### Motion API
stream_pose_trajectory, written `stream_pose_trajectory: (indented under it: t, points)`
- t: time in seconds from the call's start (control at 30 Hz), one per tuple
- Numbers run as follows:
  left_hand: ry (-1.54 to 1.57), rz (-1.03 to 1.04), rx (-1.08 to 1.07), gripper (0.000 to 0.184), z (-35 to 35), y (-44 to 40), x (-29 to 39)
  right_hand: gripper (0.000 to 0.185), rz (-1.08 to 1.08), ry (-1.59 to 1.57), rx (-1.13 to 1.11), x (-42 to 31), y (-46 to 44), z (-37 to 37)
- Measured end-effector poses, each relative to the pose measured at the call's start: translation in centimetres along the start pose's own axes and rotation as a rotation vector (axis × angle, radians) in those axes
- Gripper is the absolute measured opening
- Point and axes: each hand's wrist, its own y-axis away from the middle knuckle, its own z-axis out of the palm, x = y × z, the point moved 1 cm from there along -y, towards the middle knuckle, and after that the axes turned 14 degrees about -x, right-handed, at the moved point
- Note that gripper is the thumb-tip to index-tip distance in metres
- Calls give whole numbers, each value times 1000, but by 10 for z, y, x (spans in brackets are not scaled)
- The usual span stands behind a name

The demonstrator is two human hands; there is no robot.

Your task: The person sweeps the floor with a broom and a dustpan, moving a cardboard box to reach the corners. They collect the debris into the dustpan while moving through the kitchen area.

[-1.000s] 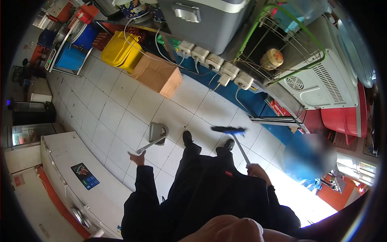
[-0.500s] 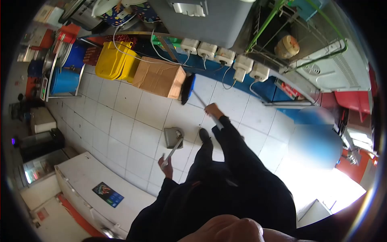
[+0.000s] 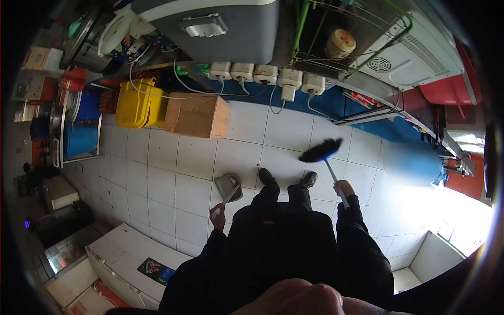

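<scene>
My left hand (image 3: pixel 217 216) is closed around the pale handle of a grey dustpan (image 3: pixel 229 187), whose pan rests at floor level left of my shoes. Some small pale debris seems to lie in the pan. My right hand (image 3: pixel 344 189) grips the grey stick of a broom (image 3: pixel 321 150) with a blue head and dark bristles. The broom head is over the tiles in front of and to the right of my right shoe, slightly blurred. I cannot tell whether its bristles touch the floor.
A cardboard box (image 3: pixel 196 115) and a yellow bin (image 3: pixel 139 106) stand on the tiles along the counter. Several white plugs or sockets (image 3: pixel 290 81) with cables line its edge. A white chest freezer (image 3: pixel 123 255) is at lower left. A blurred blue shape (image 3: pixel 412 164) stands at right.
The broom swung from beside the cardboard box to the right of my feet, my right hand moving right with it. The dustpan stays left of my shoes, still held.
</scene>
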Motion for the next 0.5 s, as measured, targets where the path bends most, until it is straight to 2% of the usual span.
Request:
stream_pose_trajectory:
  t: [0.03, 0.17, 0.27, 0.33, 0.37, 0.43, 0.47, 0.5]
  points:
    - [-74, -59, -11, 15, 2, -3, 3, 17, 69, 139, 136, 3, 10, -5]
    - [-89, -42, -114, 13, 14, -12, 13, 15, 26, 187, 156, -8, 43, -6]
    - [-121, 76, -86, 13, 25, -12, 9, 15, 96, 325, 180, -27, 81, 9]
    - [-149, 129, -58, 14, 32, -7, 9, 12, -150, 1001, -5, -30, 96, 16]
    - [-149, 132, -62, 14, 35, -4, 12, 16, -9, 482, 54, -56, 117, 45]
    - [-193, 11, -95, 16, 41, 0, 21, 31, -62, 471, 145, -109, 146, 98]
    - [-194, 18, -88, 16, 43, 1, 22, 39, -57, 491, 128, -124, 145, 114]
    - [-233, -2, -98, 16, 43, 3, 18, 40, -136, 577, 135, -136, 141, 131]
